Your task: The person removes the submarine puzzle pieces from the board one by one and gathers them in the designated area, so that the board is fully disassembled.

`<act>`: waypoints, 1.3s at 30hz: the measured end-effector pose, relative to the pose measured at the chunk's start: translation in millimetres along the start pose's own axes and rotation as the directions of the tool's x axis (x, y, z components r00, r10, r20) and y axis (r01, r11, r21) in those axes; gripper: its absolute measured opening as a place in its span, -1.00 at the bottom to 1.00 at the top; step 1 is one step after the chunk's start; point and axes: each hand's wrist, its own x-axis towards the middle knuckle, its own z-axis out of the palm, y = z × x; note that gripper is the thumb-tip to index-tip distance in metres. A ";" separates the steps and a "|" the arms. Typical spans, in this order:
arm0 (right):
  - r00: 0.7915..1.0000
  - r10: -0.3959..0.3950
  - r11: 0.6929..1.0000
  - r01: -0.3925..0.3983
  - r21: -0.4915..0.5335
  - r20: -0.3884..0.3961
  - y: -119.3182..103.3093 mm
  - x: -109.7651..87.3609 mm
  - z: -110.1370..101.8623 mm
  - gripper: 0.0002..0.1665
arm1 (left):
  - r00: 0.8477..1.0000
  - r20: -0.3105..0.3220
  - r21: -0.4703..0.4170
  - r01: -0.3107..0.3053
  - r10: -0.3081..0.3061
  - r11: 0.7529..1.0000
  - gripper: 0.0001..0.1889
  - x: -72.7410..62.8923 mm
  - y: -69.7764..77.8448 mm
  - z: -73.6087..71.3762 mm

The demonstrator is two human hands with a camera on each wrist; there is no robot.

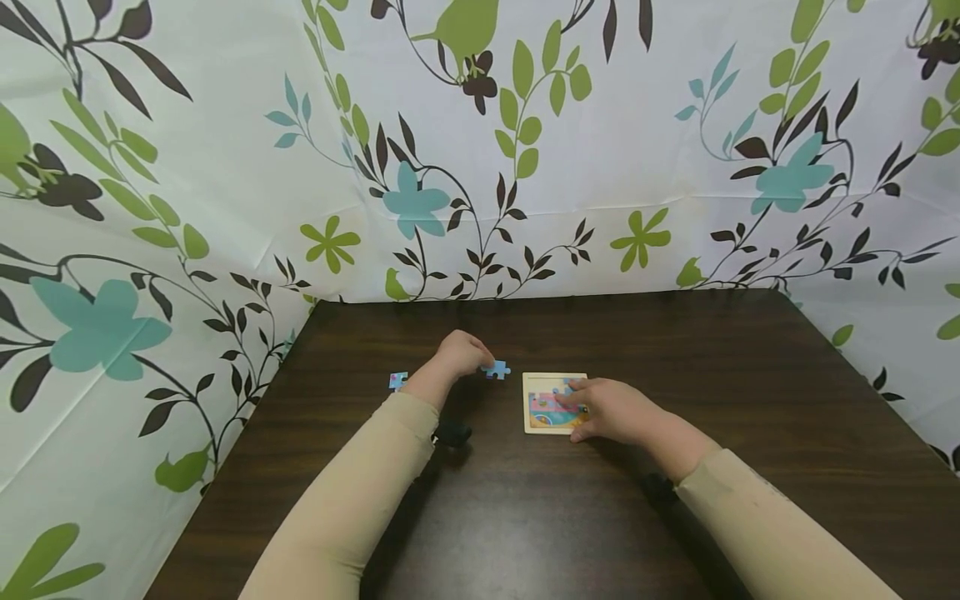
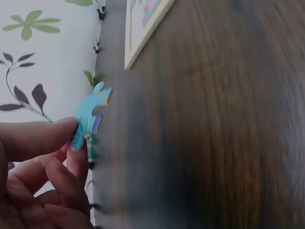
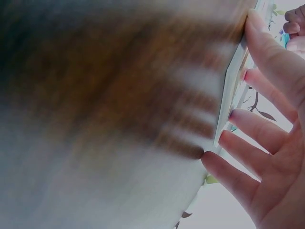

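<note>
My left hand pinches a light-blue jigsaw piece between thumb and fingertips, just left of a puzzle tray. In the head view this piece shows its knobs pointing toward the tray. The square wooden tray has a pale rim and holds a partly filled pink, blue and orange picture. Across the tray's right side lies my right hand, its fingers spread and fairly straight, touching tray and picture. The right wrist view shows these fingers along the tray's edge; the hand covers part of the picture.
Another blue and pink jigsaw piece lies left of my left forearm, partly hidden by it. The dark wooden table ends at the back against a white floral curtain, which also hangs at both sides.
</note>
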 end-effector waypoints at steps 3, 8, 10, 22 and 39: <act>1.000 0.002 1.000 -0.002 0.001 0.004 0.3 -0.7 -0.4 -0.20 | 1.000 0.019 -0.002 0.003 -0.002 1.000 -0.93 0.2 -5.5 -7.7; 1.000 0.000 1.000 0.000 0.004 -0.001 0.4 -1.0 -0.2 -0.21 | 0.999 0.021 0.003 0.030 -0.031 1.000 -0.95 -1.0 -15.8 -19.7; 1.000 -0.004 1.000 0.004 0.002 -0.006 0.4 -0.9 0.1 -0.21 | 0.999 0.014 0.005 0.041 -0.041 0.999 -0.96 -2.0 -20.2 -24.2; 1.000 -0.002 1.000 0.002 -0.005 -0.006 1.2 0.0 1.5 -0.21 | 0.999 -0.020 0.073 0.041 -0.040 0.996 -0.94 -8.8 -43.7 -53.3; 1.000 0.004 1.000 -0.004 0.004 -0.007 0.6 -1.3 0.9 -0.20 | 0.996 -0.029 0.157 0.086 -0.082 0.984 -0.90 -6.3 -63.8 -75.1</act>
